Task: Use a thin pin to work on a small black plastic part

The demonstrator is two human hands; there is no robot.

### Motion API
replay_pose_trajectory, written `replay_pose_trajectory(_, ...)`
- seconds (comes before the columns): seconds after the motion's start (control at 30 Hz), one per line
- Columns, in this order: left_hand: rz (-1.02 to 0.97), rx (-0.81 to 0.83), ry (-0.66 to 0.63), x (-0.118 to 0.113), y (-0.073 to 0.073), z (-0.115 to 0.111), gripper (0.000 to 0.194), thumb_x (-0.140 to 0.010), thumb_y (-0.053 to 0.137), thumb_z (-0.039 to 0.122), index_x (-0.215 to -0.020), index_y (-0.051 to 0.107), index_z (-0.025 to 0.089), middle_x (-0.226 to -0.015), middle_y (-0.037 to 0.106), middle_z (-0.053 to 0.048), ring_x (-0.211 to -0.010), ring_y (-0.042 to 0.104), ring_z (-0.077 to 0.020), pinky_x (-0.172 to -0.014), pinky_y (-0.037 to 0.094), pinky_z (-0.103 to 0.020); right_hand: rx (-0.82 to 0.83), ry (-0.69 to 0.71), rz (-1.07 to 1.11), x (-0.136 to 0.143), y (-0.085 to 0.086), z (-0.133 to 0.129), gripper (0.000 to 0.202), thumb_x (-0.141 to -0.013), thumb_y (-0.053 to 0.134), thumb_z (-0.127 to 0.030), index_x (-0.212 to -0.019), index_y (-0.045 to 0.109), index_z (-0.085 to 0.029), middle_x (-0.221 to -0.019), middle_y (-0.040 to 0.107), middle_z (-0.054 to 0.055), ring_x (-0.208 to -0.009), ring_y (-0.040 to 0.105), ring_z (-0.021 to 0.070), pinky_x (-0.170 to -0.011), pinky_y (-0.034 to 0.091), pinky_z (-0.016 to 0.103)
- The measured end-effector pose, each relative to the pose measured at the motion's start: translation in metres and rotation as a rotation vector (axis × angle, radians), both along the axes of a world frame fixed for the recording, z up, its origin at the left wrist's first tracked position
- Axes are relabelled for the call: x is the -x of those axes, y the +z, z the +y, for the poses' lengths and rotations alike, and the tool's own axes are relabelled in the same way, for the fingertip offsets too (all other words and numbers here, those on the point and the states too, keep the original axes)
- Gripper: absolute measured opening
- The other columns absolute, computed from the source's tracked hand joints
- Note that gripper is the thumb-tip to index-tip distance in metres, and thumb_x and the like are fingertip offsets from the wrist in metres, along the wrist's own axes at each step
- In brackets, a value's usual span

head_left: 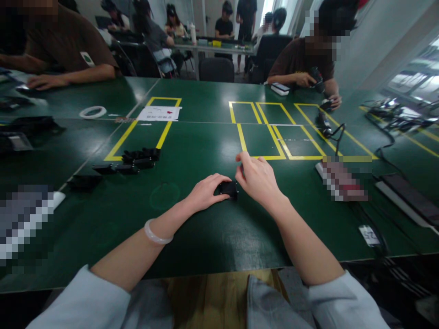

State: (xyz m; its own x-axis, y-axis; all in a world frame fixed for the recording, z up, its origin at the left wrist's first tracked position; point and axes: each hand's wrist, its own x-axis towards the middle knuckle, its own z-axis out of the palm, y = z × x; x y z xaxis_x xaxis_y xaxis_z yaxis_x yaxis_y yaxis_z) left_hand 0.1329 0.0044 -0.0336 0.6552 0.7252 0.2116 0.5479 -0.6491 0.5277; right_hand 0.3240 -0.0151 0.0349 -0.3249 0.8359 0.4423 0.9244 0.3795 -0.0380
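A small black object (pixel 229 189) rests on the green table in front of me, with small shiny bits at its right edge. My left hand (pixel 208 193) grips it from the left, thumb on the near side and fingers on the far side. Just to its right, my right hand (pixel 258 179) hovers with curled fingers and a bent index finger; its fingertips are partly hidden, and I cannot make out anything between them. Several similar black pieces (pixel 140 157) lie in a loose row to the left.
Yellow tape outlines (pixel 262 157) mark the table beyond my hands. A paper sheet (pixel 159 113) and a white tape roll (pixel 93 112) lie at the far left. Devices (pixel 343 179) and cables (pixel 380 151) are on the right. Two people sit across the table.
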Motion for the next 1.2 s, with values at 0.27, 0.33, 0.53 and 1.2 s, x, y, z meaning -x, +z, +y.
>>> replay_pose_trajectory(0.27, -0.006, 0.009, 0.003, 0.0000, 0.0001, 0.0004, 0.038, -0.084, 0.064, 0.037, -0.119, 0.053, 0.024, -0.112, 0.060, -0.005, -0.103, 0.058, -0.0232, -0.088, 0.047, -0.036, 0.009, 0.006, -0.036, 0.0005, -0.0009, 0.0003, 0.024, -0.097, 0.030, -0.028, -0.095, 0.053, -0.018, -0.072, 0.067, 0.001, -0.063, 0.059, 0.0145, -0.071, 0.028, 0.028)
replay_pose_trajectory(0.33, -0.010, 0.010, 0.004, 0.0001, 0.0007, 0.0000, 0.037, -0.084, 0.064, 0.037, -0.118, 0.054, 0.024, -0.112, 0.060, -0.005, -0.103, 0.058, -0.0234, -0.087, 0.047, -0.036, -0.005, 0.017, -0.017, -0.0001, -0.0007, -0.0006, 0.019, -0.093, 0.035, -0.023, -0.099, 0.052, -0.018, -0.074, 0.067, 0.001, -0.066, 0.060, 0.0148, -0.071, 0.028, 0.028)
replay_pose_trajectory(0.53, -0.017, 0.019, 0.000, 0.0001, 0.0012, -0.0008, 0.037, -0.084, 0.063, 0.039, -0.117, 0.055, 0.024, -0.113, 0.060, -0.005, -0.104, 0.058, -0.0237, -0.088, 0.047, -0.037, 0.007, -0.009, -0.006, -0.0020, -0.0014, -0.0004, 0.024, -0.097, 0.033, -0.032, -0.095, 0.052, -0.019, -0.075, 0.068, 0.002, -0.066, 0.060, 0.0150, -0.071, 0.029, 0.028)
replay_pose_trajectory(1.2, -0.002, 0.005, -0.002, -0.0002, 0.0025, -0.0010, 0.036, -0.085, 0.063, 0.037, -0.117, 0.054, 0.023, -0.112, 0.060, -0.005, -0.104, 0.058, -0.0236, -0.087, 0.047, -0.036, -0.002, -0.020, 0.023, -0.0028, -0.0001, -0.0032, 0.017, -0.090, 0.037, -0.021, -0.098, 0.051, -0.018, -0.086, 0.069, 0.005, -0.075, 0.060, 0.0165, -0.073, 0.030, 0.028)
